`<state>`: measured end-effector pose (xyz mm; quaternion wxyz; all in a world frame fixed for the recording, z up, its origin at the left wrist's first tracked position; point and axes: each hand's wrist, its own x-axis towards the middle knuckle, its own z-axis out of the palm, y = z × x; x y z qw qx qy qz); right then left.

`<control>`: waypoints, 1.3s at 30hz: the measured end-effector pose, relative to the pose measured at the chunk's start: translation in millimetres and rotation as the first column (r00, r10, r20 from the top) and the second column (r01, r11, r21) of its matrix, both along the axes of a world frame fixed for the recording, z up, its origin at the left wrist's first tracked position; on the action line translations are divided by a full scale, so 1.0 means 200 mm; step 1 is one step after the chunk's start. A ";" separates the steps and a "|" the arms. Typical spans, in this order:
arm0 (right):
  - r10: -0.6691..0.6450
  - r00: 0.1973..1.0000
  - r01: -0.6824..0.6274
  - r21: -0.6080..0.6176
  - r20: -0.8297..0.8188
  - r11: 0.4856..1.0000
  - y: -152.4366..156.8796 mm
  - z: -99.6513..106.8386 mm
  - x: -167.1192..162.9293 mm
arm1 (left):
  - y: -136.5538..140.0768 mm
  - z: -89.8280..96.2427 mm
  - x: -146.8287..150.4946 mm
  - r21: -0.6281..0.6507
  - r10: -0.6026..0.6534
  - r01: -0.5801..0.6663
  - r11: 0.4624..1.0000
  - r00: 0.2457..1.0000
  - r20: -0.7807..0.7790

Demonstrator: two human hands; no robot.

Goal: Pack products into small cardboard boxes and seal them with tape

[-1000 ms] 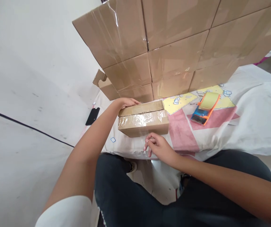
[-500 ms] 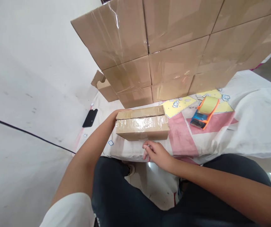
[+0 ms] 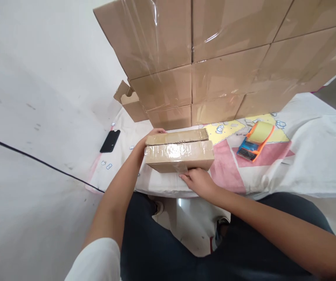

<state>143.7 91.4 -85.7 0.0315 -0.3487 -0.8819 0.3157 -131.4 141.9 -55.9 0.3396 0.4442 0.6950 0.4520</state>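
Note:
A small cardboard box (image 3: pixel 182 154) lies on the cloth-covered table in front of me, with shiny clear tape along its near upper edge. A long flap on its top stands slightly raised, leaving a gap. My left hand (image 3: pixel 155 132) grips the box at its far left corner, its fingers partly hidden behind the flap. On the near side, my right hand (image 3: pixel 199 180) holds the lower front edge; its fingertips are tucked out of sight against the box. To the right sits an orange and blue tape dispenser (image 3: pixel 256 141) with a yellowish roll.
Stacked taped cardboard boxes (image 3: pixel 229 74) form a wall behind the work area. An opened box (image 3: pixel 133 105) stands at their left. A black flat object (image 3: pixel 110 141) lies near the white wall (image 3: pixel 39 78), along which a dark cable (image 3: pixel 42 162) runs. The patterned tablecloth (image 3: pixel 317 156) is wrinkled.
My right hand has moved up from below the box and now grips its near edge. My left hand's fingers show more over the far corner. The view has shifted slightly.

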 end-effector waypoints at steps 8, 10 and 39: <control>0.065 0.990 -0.072 0.047 0.127 0.996 0.02 0.03 0.01 | -0.39 0.09 0.09 0.563 0.640 -0.522 0.641 0.768 -0.018; 0.078 0.987 -0.083 0.030 0.142 0.996 0.01 0.04 0.01 | -0.48 0.15 0.17 0.687 0.643 -0.428 0.588 0.762 -0.075; -0.099 0.791 0.011 -0.148 -0.604 0.989 0.40 0.12 0.22 | -0.61 0.06 0.50 0.326 0.243 0.331 0.886 0.268 -0.932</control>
